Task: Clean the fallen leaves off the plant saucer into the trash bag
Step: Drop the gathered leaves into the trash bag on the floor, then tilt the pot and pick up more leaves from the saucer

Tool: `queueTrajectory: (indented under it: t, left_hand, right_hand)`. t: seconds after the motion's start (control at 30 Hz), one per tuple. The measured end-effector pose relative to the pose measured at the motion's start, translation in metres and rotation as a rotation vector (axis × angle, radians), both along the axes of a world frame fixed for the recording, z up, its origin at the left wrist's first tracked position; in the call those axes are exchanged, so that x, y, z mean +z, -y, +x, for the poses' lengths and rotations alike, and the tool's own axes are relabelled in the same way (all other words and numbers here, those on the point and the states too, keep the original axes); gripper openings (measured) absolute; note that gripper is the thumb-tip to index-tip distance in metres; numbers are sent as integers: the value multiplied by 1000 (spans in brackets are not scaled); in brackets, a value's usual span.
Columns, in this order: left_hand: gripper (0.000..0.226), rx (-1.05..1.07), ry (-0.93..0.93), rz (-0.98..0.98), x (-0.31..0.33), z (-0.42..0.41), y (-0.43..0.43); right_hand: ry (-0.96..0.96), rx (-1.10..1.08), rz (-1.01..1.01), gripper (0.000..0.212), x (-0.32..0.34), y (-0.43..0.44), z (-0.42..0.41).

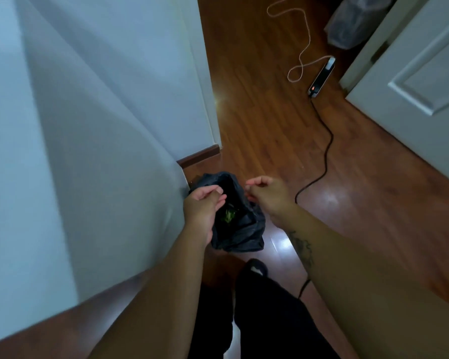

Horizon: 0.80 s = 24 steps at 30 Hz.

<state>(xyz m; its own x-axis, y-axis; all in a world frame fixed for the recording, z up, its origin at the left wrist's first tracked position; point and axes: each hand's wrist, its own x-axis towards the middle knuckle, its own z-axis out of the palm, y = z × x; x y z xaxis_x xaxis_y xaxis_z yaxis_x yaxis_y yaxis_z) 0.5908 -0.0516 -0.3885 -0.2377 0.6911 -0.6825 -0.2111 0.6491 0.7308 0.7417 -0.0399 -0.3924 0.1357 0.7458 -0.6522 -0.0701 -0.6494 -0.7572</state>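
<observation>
A black trash bag [246, 229] stands open on the wooden floor beside a white wall corner. Green leaves [228, 216] lie at its bottom. My left hand [201, 211] is at the bag's left rim, thumb and fingers curled around the edge. My right hand [268, 194] is at the right rim with its fingertips pinched on the plastic. The two hands hold the mouth apart. No plant saucer is in view.
A power strip [322, 76] with a lit red switch lies on the floor ahead, its black cable [327, 151] running back past the bag. A lined waste bin [353, 19] stands far right by a white door [420, 81]. My dark-clad legs [265, 320] are just behind the bag.
</observation>
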Motion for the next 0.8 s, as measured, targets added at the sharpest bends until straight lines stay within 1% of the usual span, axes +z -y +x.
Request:
queueTrajectory:
  t: [0.13, 0.27, 0.4, 0.47, 0.6, 0.73, 0.8]
  left_hand:
    - [5, 12, 57, 97, 85, 8, -13]
    - [3, 21, 95, 247, 171, 12, -33]
    - [4, 29, 86, 367, 239, 5, -51]
    - [8, 59, 95, 412, 268, -5, -54]
    - [16, 88, 50, 450, 306, -35, -57]
    - [11, 165, 18, 496, 327, -86, -47]
    - [12, 218, 11, 514, 332, -116, -37]
  right_hand:
    - [-85, -50, 71, 15, 93, -17, 8]
    - [-91, -52, 181, 12, 182, -41, 13]
    - [-107, -38, 279, 7, 248, -63, 12]
    - [-118, -11, 312, 8, 274, -71, 6]
    - [-139, 57, 363, 17, 309, -85, -20]
    - [-172, 139, 384, 15, 333, -90, -70]
    - [-203, 182, 385, 14, 340, -89, -99]
